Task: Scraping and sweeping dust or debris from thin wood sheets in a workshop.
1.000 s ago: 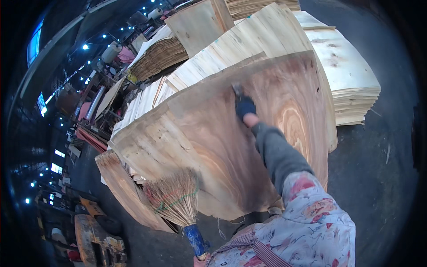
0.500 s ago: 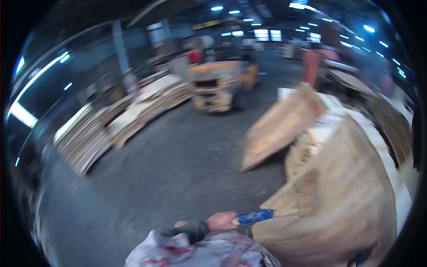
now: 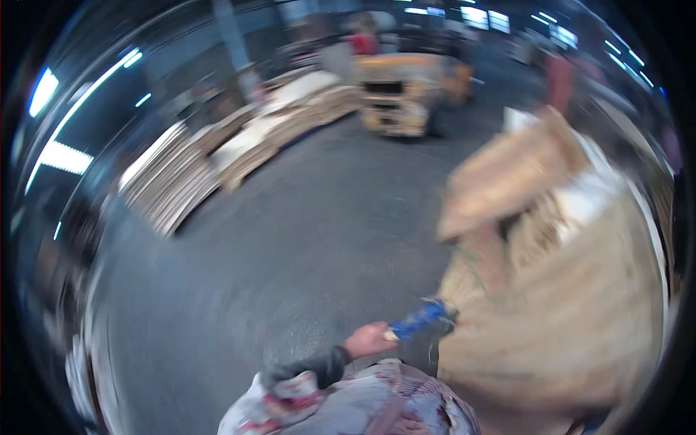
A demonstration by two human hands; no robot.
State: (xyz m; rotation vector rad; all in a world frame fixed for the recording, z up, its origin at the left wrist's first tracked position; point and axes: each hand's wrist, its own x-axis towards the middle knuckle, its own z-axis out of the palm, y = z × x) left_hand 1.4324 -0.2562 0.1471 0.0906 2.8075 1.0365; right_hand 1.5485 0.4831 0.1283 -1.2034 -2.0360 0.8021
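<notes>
The bare fingers of my left hand grip the handle end of a straw broom, low in the middle of the view. The broom's blue wrapped handle points to the upper right, toward its blurred bristles. The bristles lie at the left edge of a large brownish wood veneer sheet on a stack at my right. A narrower tan board lies tilted beyond the sheet. My right hand is not visible. Motion smears much of the picture.
Stacks of wood sheets stand on the left across the grey floor. A worn yellow forklift stands farther ahead. A column rises behind the stacks. Strip lights and bright windows are far back.
The view has swung sharply left from over the veneer sheet to the floor and forklift. My gloved right hand has left the view. My left hand still holds the broom.
</notes>
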